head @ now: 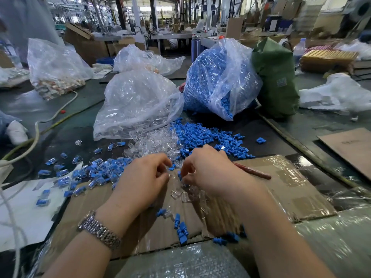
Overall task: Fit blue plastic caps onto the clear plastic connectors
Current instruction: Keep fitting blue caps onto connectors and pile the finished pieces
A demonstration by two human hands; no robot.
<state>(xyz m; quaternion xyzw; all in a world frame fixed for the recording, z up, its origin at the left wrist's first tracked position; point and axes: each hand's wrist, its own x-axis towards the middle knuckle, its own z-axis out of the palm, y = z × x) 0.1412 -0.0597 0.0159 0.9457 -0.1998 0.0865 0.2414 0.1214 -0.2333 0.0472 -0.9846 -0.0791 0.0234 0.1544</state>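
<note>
Centre frame: left hand has curled fingers pinching a clear connector with a blue cap at its tip. Right hand, fingers curled, pinches a second cap. Two hands, three filled bags; loose caps and connectors too many to count.

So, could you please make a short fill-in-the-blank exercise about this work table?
1. The wristwatch is on the ____ wrist.
2. The bag of blue caps stands to the ____ of the bag of clear connectors.
3. The cloth bag is ____ in colour.

Missing words: left; right; green
</note>
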